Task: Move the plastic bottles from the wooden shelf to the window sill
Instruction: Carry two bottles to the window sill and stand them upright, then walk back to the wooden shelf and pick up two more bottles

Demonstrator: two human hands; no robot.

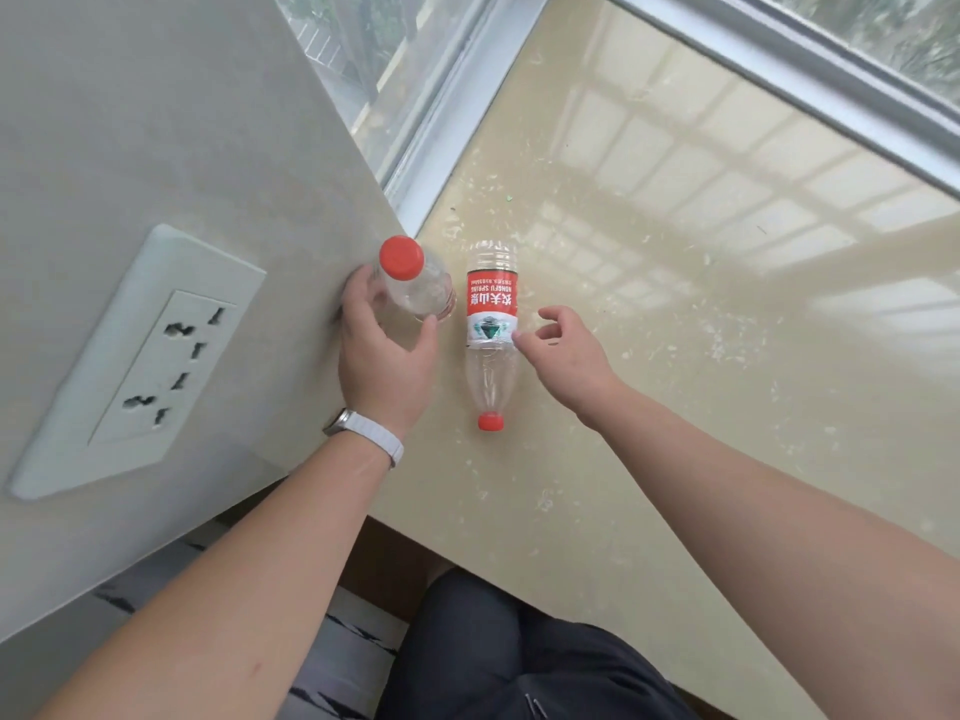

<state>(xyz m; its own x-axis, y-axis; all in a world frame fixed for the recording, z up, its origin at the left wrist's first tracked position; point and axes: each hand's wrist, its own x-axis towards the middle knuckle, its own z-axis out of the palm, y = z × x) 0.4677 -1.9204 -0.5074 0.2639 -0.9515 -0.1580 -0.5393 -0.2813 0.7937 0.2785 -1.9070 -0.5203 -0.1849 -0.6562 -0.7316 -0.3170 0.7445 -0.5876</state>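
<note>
An upright clear plastic bottle (418, 283) with a red cap stands on the glossy beige window sill (675, 314) in the corner by the wall. My left hand (382, 350) is wrapped around its body. Just right of it, a second clear bottle (491, 330) with a red and white label lies on its side, red cap pointing toward me. My right hand (563, 350) hovers at that bottle's right side, fingers spread, fingertips touching or almost touching the label. The wooden shelf is out of view.
A grey wall (182, 148) with a white power socket (140, 361) stands on the left. The window frame (457, 96) and glass run along the sill's far edge. My dark trousers (509, 657) and a strip of wooden floor show below the sill's front edge.
</note>
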